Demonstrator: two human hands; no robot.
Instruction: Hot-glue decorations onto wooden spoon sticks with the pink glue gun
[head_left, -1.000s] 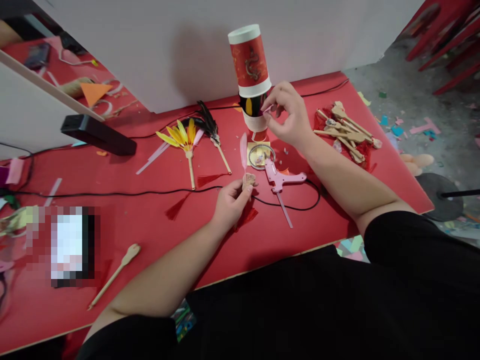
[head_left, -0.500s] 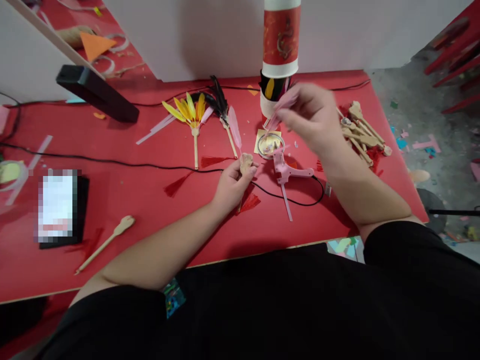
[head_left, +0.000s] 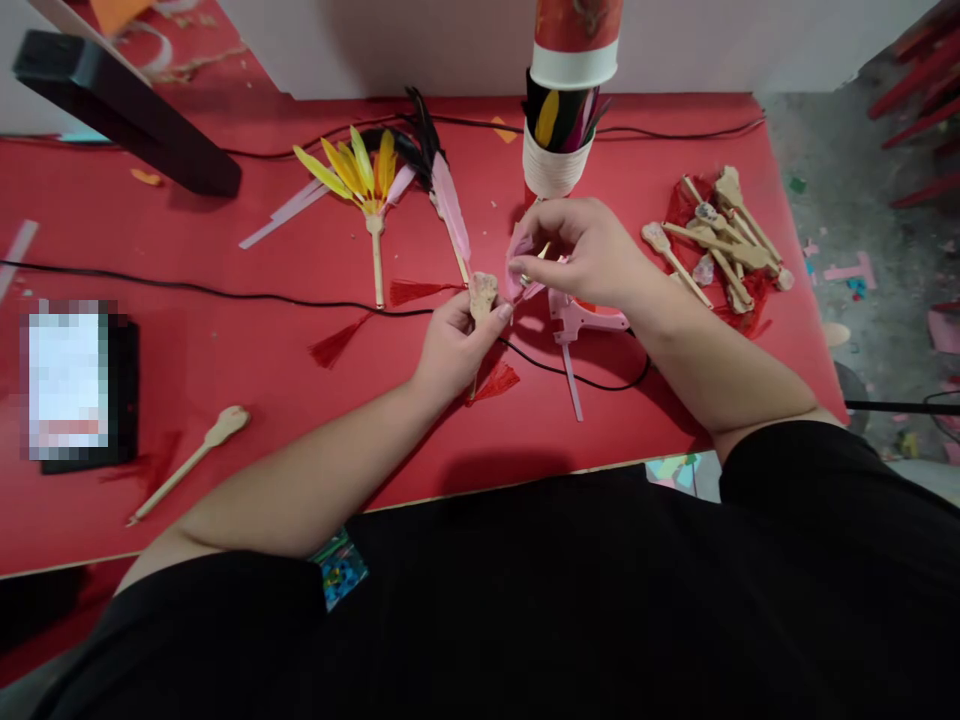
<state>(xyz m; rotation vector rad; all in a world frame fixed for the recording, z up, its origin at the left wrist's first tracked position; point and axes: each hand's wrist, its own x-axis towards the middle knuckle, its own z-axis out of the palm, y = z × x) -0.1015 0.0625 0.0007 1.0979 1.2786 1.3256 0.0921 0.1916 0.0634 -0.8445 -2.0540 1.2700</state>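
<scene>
My left hand [head_left: 456,345] is closed around a wooden fan handle [head_left: 483,292] with a broad, pale head. A pink feather [head_left: 448,205] rises beside that head; I cannot tell whether it is attached. Below the fingers hangs a red tassel [head_left: 496,382]. My right hand [head_left: 581,250] pinches another pink feather [head_left: 514,262] just right of the handle's head. Under this hand lies a pink glue gun [head_left: 577,318] with a glue stick [head_left: 572,385] sticking out of its back. Left of my hands lies a fan with yellow feathers [head_left: 364,175], beside a black feather [head_left: 427,140].
Paper cups [head_left: 559,165] hold feathers at the back. A pile of wooden handles [head_left: 724,245] lies on the right, and a single handle [head_left: 191,465] at the front left. A black cable [head_left: 225,297] crosses the red table. A black post [head_left: 127,115] leans at the left, above a blurred-out device [head_left: 124,400].
My right hand has moved down and left with the pink feather, from near the cups to the wooden handle's head. My left hand keeps its hold. The view has shifted slightly.
</scene>
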